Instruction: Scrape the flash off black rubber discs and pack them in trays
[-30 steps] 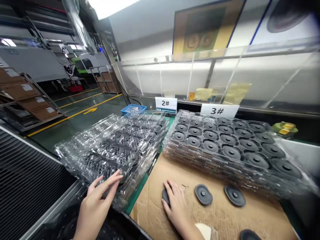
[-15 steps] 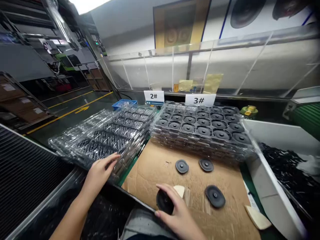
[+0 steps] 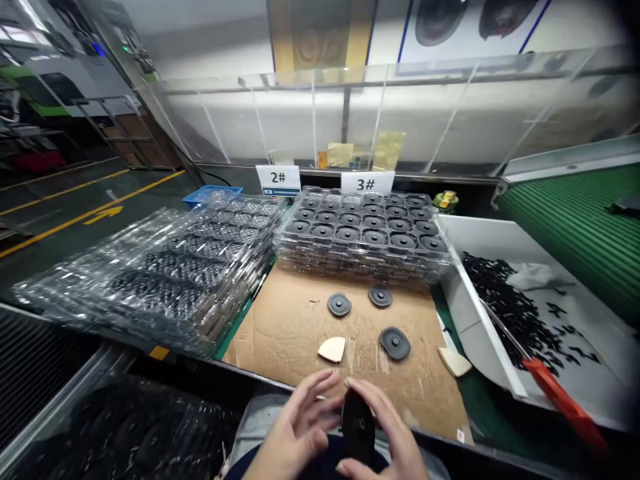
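Close to my body at the front edge of the bench, my right hand [image 3: 393, 433] grips a black oval disc [image 3: 357, 427] by its edges, turned on its side so its dark face shows. My left hand [image 3: 303, 423] is just left of that disc, its fingers curved and apart, holding nothing. Beyond the hands, several grey oval discs [image 3: 395, 343] with small central knobs lie on a cardboard sheet [image 3: 280, 333]. A cream wedge-shaped pad [image 3: 332, 349] rests on the cardboard, and a second wedge pad [image 3: 454, 361] lies at its right edge.
Behind the cardboard stands a stack of clear trays [image 3: 365, 257] filled with discs. More clear trays [image 3: 165, 267] are piled at left. On the right, a white bin [image 3: 500, 233] contains small black parts and a red-handled tool [image 3: 560, 393]. More discs lie in a tray [image 3: 125, 433] below.
My left hand has moved from the left trays to beside the disc. My right hand has drawn the disc toward my body and tilted it upright. The view has shifted right.
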Demonstrator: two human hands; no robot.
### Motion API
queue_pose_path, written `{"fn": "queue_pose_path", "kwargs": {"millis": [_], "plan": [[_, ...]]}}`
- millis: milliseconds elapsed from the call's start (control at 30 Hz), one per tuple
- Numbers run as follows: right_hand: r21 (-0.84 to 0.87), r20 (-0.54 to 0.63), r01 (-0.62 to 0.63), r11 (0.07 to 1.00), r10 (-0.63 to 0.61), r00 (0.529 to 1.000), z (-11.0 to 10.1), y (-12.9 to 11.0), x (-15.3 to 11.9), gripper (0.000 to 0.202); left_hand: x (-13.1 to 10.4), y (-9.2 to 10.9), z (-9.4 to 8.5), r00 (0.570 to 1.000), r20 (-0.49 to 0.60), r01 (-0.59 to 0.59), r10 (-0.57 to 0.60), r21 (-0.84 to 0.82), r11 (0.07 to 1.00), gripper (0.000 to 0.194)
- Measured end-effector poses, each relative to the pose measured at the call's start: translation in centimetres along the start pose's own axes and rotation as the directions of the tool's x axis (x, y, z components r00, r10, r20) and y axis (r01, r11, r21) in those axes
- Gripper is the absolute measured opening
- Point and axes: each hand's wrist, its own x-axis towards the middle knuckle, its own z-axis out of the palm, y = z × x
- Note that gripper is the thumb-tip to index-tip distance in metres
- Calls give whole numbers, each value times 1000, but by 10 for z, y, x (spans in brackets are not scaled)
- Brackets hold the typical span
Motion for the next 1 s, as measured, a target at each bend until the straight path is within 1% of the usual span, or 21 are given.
{"fn": "queue_pose_path", "kwargs": {"millis": [33, 67, 133, 233, 300, 367, 433, 500, 533, 567, 633, 667, 700, 733, 833, 900, 1000], "plan": [[-54, -28, 28, 998, -30, 999, -1, -2, 2, 71, 2, -11, 5, 998, 55, 45, -38, -134, 990, 71], [-102, -42, 46, 994, -50, 998, -1, -3, 4, 73, 5, -19, 9, 995, 85, 72, -54, -219, 973, 75], [-148, -31, 52, 988, -57, 998, 0, -4, 11, 74, 11, -23, 11, 994, 81, 93, -72, -280, 955, 74], [-100, -5, 1, 995, -2, 1000, 8, -3, 22, 73, 20, -16, 7, 993, -10, 112, -120, -295, 949, 69], [-46, -12, -53, 998, 53, 999, 17, -3, 31, 73, 25, -11, 3, 979, -58, 164, -195, -340, 926, 73], [8, -15, -79, 997, 79, 997, 25, -5, 39, 71, 28, -8, -2, 963, -99, 192, -249, -393, 899, 81], [23, 35, -70, 997, 69, 997, 30, -6, 46, 74, 29, -5, -7, 955, -136, 182, -265, -435, 882, 83], [-8, 114, -58, 998, 58, 992, 31, -4, 53, 83, 29, 0, -14, 951, -145, 172, -272, -483, 858, 78], [-33, 129, -85, 996, 88, 988, 30, -1, 56, 83, 29, 3, -18, 949, -137, 177, -282, -508, 843, 73], [-66, 119, -143, 987, 151, 981, 28, 4, 59, 78, 30, 7, -23, 947, -127, 186, -295, -531, 826, 68], [-151, 56, -306, 940, 317, 947, 28, 19, 63, 58, 33, 15, -33, 944, -115, 192, -308, -568, 800, 60], [-198, 29, -372, 907, 385, 923, 29, 28, 64, 48, 35, 19, -38, 945, -123, 180, -304, -580, 794, 56], [-243, 16, -410, 879, 426, 905, 33, 38, 64, 40, 37, 22, -43, 946, -138, 159, -293, -590, 792, 52], [-278, 16, -415, 866, 436, 900, 37, 47, 63, 36, 39, 25, -48, 947, -154, 137, -281, -599, 789, 49], [-289, 45, -355, 889, 384, 922, 52, 66, 57, 30, 42, 30, -58, 951, -175, 89, -256, -636, 767, 45], [-262, 90, -296, 918, 329, 940, 58, 69, 53, 26, 42, 31, -62, 952, -174, 76, -251, -662, 746, 44], [-221, 186, -217, 951, 259, 948, 52, 60, 62, 22, 42, 32, -64, 948, -185, 73, -258, -665, 743, 46]]}}
